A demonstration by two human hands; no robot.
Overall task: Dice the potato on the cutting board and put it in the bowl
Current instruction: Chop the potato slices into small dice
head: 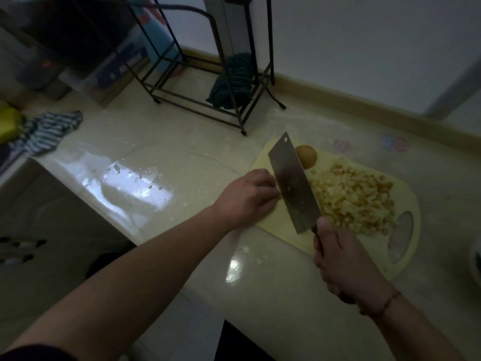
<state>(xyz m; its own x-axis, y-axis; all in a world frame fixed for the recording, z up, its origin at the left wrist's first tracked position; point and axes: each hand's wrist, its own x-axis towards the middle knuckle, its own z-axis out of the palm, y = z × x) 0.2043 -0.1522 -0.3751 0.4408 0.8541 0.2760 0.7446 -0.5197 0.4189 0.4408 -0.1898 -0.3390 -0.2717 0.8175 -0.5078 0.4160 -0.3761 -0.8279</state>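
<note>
A pale yellow cutting board (276, 225) lies on the counter at the right. A heap of diced potato (356, 196) covers its right half. A round potato piece (308, 156) with brown skin sits at the board's far edge. My right hand (343, 264) grips the handle of a cleaver (292, 183), whose blade stands on the board. My left hand (247, 196) is curled on the board just left of the blade, its fingertips against it; what it holds is hidden. A white bowl rim (476, 259) shows at the right edge.
A black wire rack (208, 74) with a dark striped cloth stands at the back of the counter. A striped cloth (46, 131) lies at the far left. Water drops glint on the counter (156, 178) left of the board. The wall runs behind.
</note>
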